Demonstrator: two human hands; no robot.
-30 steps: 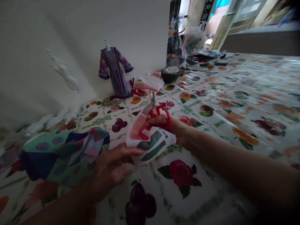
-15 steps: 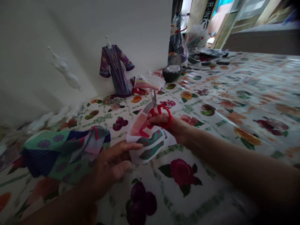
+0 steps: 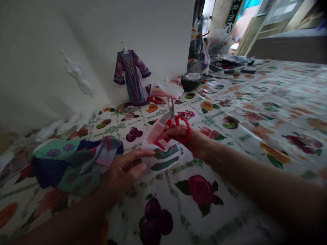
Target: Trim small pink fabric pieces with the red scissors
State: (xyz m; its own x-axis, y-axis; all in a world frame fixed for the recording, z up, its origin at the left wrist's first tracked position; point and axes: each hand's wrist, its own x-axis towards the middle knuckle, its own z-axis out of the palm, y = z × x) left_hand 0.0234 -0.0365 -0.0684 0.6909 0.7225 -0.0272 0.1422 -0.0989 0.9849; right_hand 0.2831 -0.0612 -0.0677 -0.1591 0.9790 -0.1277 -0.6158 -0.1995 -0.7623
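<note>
Red-handled scissors (image 3: 183, 127) are in my right hand (image 3: 190, 137), fingers closed round the handles and the parted blades pointing away from me. Below them lies a white printed fabric piece (image 3: 186, 156) with pink, red and green pattern shapes and some lettering. My left hand (image 3: 129, 166) is open, its index finger stretched onto the left edge of that piece and its thumb apart. To the left of this hand rests a small sewn garment (image 3: 55, 163) in green, navy and grey with a pink trim.
A small purple robe (image 3: 133, 80) stands on a white doll-size mannequin by the wall. A bare white mannequin (image 3: 78, 76) leans to its left. Printed cloth (image 3: 166, 91), a dark bowl (image 3: 190, 83) and tied plastic bags (image 3: 200, 51) sit farther back on the fruit-patterned tablecloth (image 3: 245, 163).
The whole view has shifted slightly, so things appear a little farther right. My left index finger still touches the fabric piece, and the scissors stay in my right hand.
</note>
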